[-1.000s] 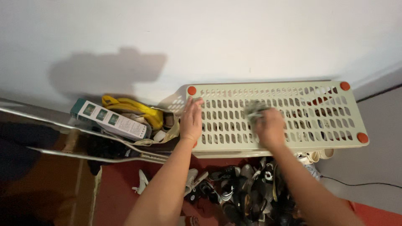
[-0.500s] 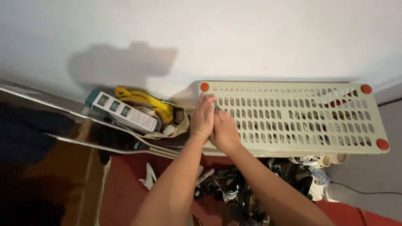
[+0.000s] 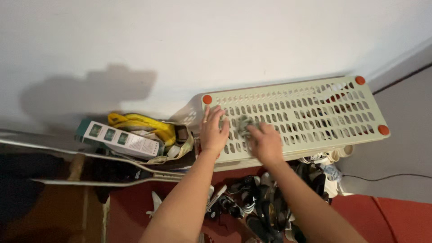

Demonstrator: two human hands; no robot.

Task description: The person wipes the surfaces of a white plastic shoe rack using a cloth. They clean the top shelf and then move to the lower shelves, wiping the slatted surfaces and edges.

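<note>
Atop the slotted shelf (image 3: 306,112), right hand (image 3: 266,143) grips a rag (image 3: 244,122); left hand (image 3: 213,129) lies flat beside it

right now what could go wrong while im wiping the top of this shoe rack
The cloth under your right hand could snag in the slotted holes of the rack top. Your left hand presses near the left end, so leaning hard might tip the rack toward the pile of shoes below. Loosened dust may fall through the holes onto them.
</note>
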